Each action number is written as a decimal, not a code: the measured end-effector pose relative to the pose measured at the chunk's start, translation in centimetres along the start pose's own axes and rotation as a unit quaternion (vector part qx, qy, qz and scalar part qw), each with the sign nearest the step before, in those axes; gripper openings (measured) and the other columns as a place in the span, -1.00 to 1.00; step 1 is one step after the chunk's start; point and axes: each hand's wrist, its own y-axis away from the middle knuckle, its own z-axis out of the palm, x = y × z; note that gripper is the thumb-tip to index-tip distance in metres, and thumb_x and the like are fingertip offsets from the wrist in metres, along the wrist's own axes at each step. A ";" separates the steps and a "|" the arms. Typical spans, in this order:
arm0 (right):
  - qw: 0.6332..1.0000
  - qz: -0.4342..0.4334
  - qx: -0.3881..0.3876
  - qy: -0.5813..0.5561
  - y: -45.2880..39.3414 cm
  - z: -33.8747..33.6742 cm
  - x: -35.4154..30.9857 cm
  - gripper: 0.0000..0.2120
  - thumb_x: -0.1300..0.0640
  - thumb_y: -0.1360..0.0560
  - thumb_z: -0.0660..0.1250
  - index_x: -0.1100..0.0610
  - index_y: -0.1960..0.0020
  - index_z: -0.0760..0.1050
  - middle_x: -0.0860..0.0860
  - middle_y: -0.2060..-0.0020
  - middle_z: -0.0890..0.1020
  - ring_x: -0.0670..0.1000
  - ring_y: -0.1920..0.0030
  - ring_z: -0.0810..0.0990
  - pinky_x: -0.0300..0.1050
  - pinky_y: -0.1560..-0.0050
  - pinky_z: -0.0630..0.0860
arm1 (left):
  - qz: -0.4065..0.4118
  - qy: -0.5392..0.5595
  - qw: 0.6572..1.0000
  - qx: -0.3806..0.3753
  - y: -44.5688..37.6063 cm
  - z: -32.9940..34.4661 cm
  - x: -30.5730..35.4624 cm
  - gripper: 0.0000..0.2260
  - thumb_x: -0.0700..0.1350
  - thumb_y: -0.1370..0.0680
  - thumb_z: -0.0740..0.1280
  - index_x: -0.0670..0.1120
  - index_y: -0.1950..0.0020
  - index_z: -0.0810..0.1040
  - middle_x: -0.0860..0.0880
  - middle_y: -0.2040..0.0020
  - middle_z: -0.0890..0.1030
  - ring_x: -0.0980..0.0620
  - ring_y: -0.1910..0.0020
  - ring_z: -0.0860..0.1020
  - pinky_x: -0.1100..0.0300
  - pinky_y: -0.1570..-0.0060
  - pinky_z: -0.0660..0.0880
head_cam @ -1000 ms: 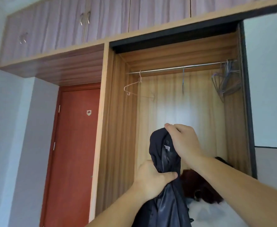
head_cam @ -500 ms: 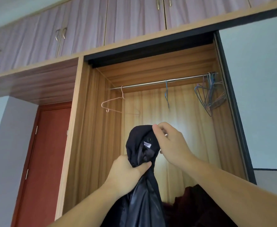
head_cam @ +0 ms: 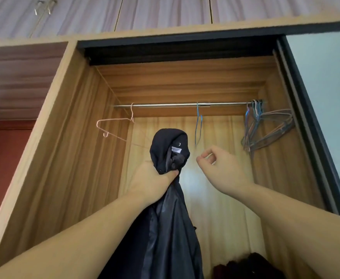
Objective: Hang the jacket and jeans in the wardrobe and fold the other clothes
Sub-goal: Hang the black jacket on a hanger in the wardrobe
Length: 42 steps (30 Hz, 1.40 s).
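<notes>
Left hand (head_cam: 155, 179) grips the black jacket (head_cam: 169, 198) below the wardrobe rail (head_cam: 165, 105). Right hand (head_cam: 221, 168), loosely curled, holds nothing. Wire hangers (head_cam: 265, 129) crowd the rail's right end.

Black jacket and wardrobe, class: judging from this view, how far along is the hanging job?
Done: nothing hangs on the metal rail but bare wire hangers. In hand: the left hand grips the black jacket bunched by its collar; the right hand is empty. Left: fit a hanger, hang it; jeans aren't visible.
</notes>
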 end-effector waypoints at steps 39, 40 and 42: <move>0.967 0.084 0.218 0.103 -26.3 5.0 6.5 -0.65 0.11 -0.68 0.04 0.28 -0.28 0.45 0.22 -0.26 0.52 0.24 -0.27 0.49 -0.04 -0.18 0.41 | 0.067 -0.022 0.997 0.019 -21.3 10.4 -10.6 -0.78 -0.03 -0.44 0.46 -0.16 0.25 0.56 -0.09 0.30 0.62 -0.11 0.20 0.63 0.10 0.26 0.47; 0.965 0.091 0.227 0.097 -26.4 5.1 7.0 -0.64 0.10 -0.68 0.03 0.28 -0.27 0.46 0.22 -0.24 0.53 0.24 -0.26 0.50 -0.04 -0.17 0.42 | 0.066 -0.021 0.997 0.017 -21.3 10.4 -10.7 -0.79 -0.04 -0.44 0.46 -0.16 0.25 0.57 -0.09 0.30 0.63 -0.11 0.20 0.63 0.10 0.26 0.48; 0.961 0.100 0.246 0.072 -26.5 5.4 7.6 -0.61 0.02 -0.68 0.02 0.25 -0.25 0.48 0.21 -0.22 0.55 0.25 -0.23 0.52 -0.03 -0.15 0.42 | 0.063 -0.021 0.998 0.014 -21.2 10.3 -11.0 -0.80 -0.03 -0.44 0.46 -0.14 0.25 0.58 -0.08 0.30 0.63 -0.09 0.21 0.63 0.12 0.27 0.48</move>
